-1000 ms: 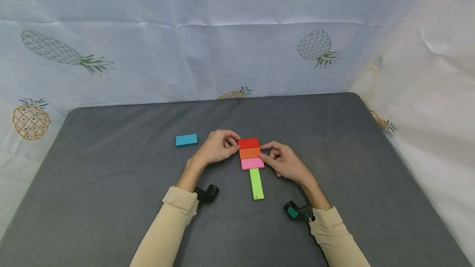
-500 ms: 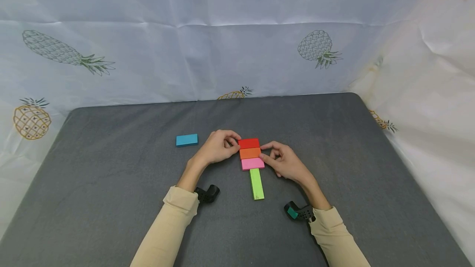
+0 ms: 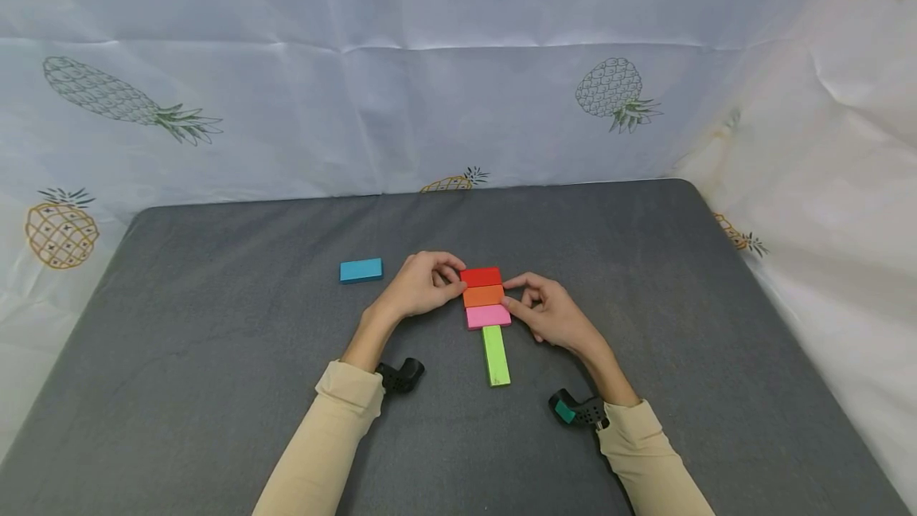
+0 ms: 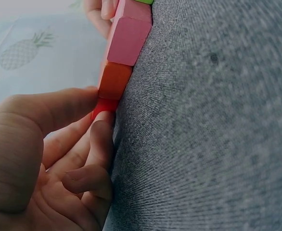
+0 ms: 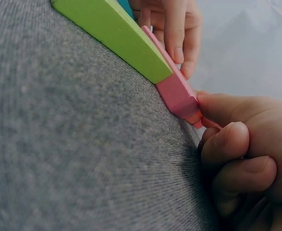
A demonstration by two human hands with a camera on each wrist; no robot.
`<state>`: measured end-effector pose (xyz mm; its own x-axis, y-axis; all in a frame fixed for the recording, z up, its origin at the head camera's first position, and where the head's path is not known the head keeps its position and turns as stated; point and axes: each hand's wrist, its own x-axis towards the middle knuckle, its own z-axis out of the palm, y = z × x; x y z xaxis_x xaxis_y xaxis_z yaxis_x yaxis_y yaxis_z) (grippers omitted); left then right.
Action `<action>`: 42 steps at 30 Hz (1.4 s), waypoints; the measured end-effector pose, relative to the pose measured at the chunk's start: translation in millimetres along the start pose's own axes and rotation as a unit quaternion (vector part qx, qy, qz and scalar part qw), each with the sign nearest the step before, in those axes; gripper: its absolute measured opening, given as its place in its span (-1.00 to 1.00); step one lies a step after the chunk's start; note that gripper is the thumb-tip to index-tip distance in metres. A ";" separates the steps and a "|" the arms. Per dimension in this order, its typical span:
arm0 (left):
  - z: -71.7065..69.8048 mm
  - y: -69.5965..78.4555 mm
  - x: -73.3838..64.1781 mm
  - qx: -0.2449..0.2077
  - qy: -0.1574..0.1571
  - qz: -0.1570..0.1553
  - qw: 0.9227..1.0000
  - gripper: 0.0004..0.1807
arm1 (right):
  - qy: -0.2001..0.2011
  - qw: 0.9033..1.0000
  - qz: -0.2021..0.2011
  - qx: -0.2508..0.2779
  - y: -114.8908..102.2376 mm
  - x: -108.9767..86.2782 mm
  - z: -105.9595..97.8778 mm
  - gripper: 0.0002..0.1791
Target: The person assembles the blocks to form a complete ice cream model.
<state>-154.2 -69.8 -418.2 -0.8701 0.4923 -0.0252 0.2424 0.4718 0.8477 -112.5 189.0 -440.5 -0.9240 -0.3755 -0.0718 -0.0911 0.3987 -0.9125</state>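
In the head view, a red block [image 3: 481,276], an orange block [image 3: 483,296] and a pink block [image 3: 489,317] lie flat, long sides against each other. A lime-green block [image 3: 496,356] runs from the pink one's near side like a stem. My left hand [image 3: 422,285] pinches the red block's left end; in the left wrist view the thumb [image 4: 66,107] lies by the red-orange joint. My right hand [image 3: 550,311] holds the orange block's right end between thumb and index finger, its other fingers curled. Its fingertips partly hide that end in the right wrist view.
A blue block [image 3: 360,271] lies apart on the grey cloth-covered table [image 3: 215,388], left of my left hand. White fabric with pineapple prints [image 3: 458,110] hangs behind the table and on the right. Each wrist wears a black camera mount [image 3: 403,375].
My left thumb has shifted very slightly right, towards the red-orange joint. The right hand and the blocks look the same.
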 end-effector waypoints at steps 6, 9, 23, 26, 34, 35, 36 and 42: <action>-0.4 1.4 -1.0 -0.006 0.000 -0.003 1.000 -0.68 | 0.002 1.000 0.001 -0.007 -1.0 -0.1 -0.2 -0.66; -0.5 1.6 -1.4 -0.004 0.001 -0.003 1.000 -0.69 | 0.003 1.000 0.006 -0.009 -1.7 -0.2 -0.6 -0.65; -0.2 0.9 -1.1 -0.003 0.003 -0.007 1.000 -0.68 | -0.011 0.999 0.024 0.031 -1.8 7.8 -9.2 -0.60; 0.5 0.3 -0.6 -0.002 0.002 -0.008 1.000 -0.68 | -0.015 0.999 0.019 0.021 -3.0 13.3 -11.1 -0.58; 1.8 -2.6 0.0 -0.004 0.001 -0.008 1.000 -0.69 | -0.031 0.999 0.020 0.014 -4.4 26.6 -15.7 -0.56; 1.6 -2.6 -0.2 -0.003 0.001 -0.009 1.000 -0.69 | -0.033 0.999 0.022 0.015 -4.8 27.0 -16.0 -0.56; 1.5 -2.5 -0.4 -0.003 0.001 -0.009 1.000 -0.69 | -0.036 0.999 0.023 0.014 -5.0 27.5 -16.1 -0.56; 0.9 -2.0 -0.7 -0.005 0.001 -0.005 1.000 -0.69 | -0.038 0.999 0.026 0.014 -4.6 28.2 -15.9 -0.57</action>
<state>-153.7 -70.4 -420.4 -0.8734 0.4859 -0.0326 0.2291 0.4691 0.8529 -144.1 189.8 -431.9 -0.8965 -0.4177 -0.1477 -0.0328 0.3950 -0.9181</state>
